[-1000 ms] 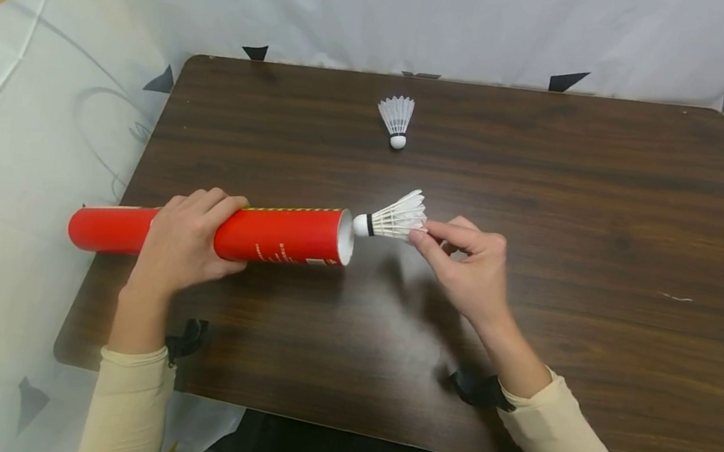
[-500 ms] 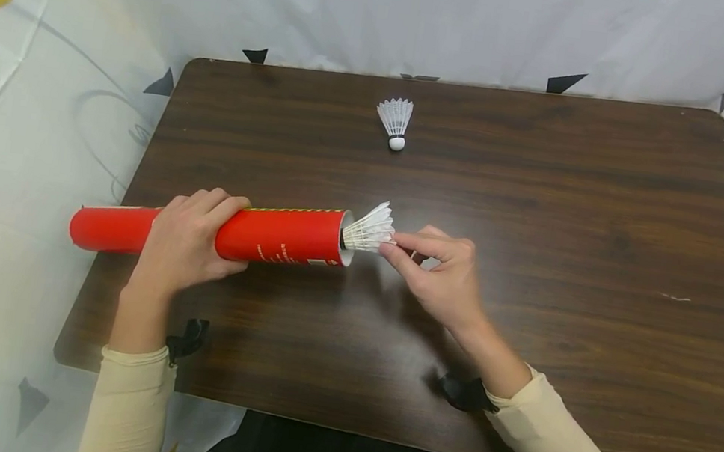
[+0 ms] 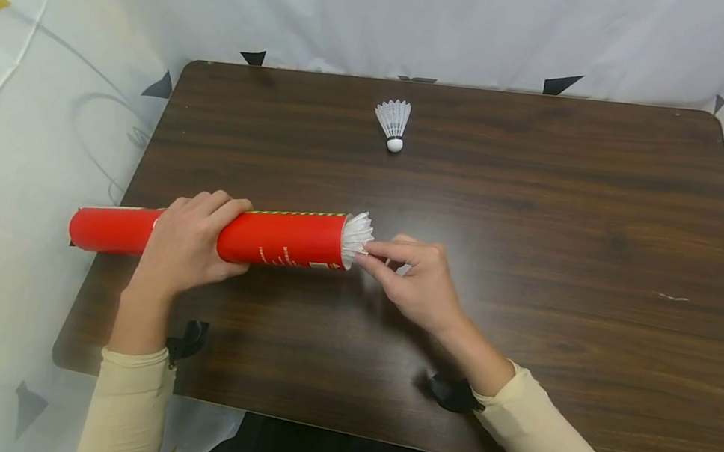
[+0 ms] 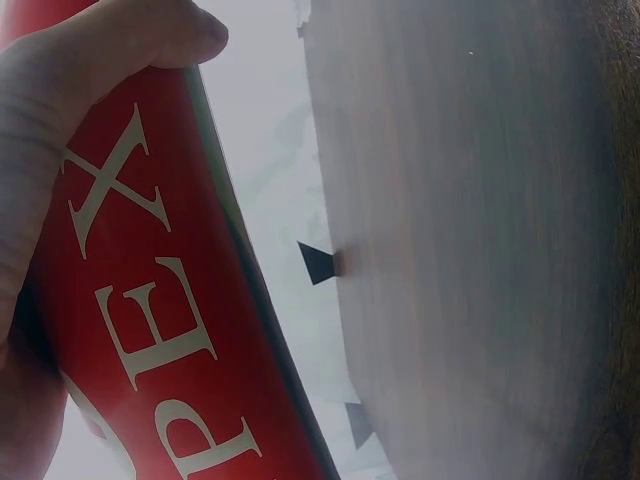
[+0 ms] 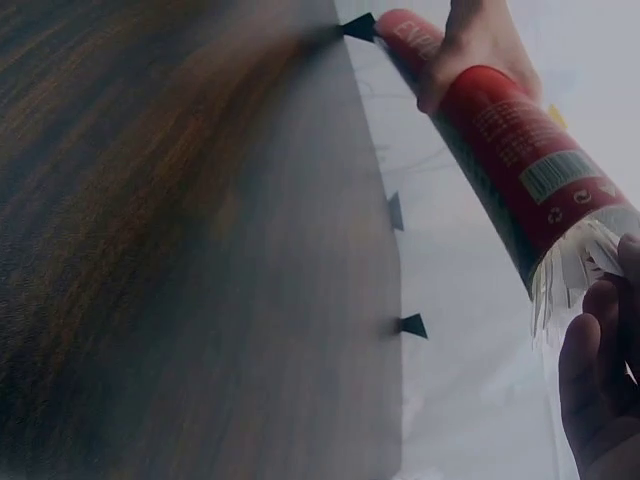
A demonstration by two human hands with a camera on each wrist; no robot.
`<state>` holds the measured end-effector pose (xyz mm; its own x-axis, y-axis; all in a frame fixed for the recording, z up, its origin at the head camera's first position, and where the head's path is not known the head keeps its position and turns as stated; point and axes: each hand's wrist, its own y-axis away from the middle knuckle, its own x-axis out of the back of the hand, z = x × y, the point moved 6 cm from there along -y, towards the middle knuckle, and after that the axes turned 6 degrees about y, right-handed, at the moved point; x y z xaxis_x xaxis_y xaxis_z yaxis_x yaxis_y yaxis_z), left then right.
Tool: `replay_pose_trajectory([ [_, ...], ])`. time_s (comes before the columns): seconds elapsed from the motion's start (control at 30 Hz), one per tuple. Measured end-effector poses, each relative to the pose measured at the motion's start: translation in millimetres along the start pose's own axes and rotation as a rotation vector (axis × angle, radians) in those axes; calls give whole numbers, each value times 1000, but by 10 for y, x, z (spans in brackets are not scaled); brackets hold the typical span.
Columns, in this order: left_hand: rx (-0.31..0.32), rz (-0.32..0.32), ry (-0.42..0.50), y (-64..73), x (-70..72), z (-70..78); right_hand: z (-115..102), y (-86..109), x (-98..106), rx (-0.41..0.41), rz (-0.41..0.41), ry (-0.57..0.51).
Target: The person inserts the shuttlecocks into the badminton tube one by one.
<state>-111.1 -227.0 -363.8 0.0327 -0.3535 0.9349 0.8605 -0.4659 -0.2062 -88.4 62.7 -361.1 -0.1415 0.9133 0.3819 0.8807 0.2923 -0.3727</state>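
Observation:
My left hand (image 3: 190, 243) grips a long red tube (image 3: 286, 238) around its middle; it lies sideways over the table's left half, mouth facing right. In the left wrist view pale capital letters run along the tube (image 4: 160, 270). A white feather shuttlecock (image 3: 356, 237) sits in the mouth, cork end hidden inside, only its feather skirt sticking out. Thumb and forefinger of my right hand (image 3: 413, 277) pinch the feather edge. The right wrist view shows those feathers (image 5: 565, 275) spread at the tube's rim beside the fingers. Another shuttlecock (image 3: 392, 124) lies near the table's back edge.
The dark wood-grain table (image 3: 565, 281) has rounded corners. White sheeting (image 3: 427, 23) hangs behind it and along both sides, with black tape pieces (image 3: 561, 84) near the edges. The tube's closed end reaches past the table's left edge.
My right hand has moved left, pushing the shuttlecock cork first from outside the tube's mouth until only feathers show. The left hand and tube have stayed nearly still.

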Motion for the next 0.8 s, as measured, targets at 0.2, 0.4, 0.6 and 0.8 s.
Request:
replay_pose_trajectory([
  [0.2, 3, -5, -6, -4, -7, 0, -27, -43, -115, -4, -62, -3],
  [0.4, 13, -10, -20, 4, 0, -14, -14, -77, -158, -7, -70, 6],
  [0.6, 20, -11, -20, 8, 0, -22, 10, -103, -171, -8, -74, -3],
  [0.8, 17, -6, -18, 9, 1, -17, 36, -141, -203, -32, -117, -16],
])
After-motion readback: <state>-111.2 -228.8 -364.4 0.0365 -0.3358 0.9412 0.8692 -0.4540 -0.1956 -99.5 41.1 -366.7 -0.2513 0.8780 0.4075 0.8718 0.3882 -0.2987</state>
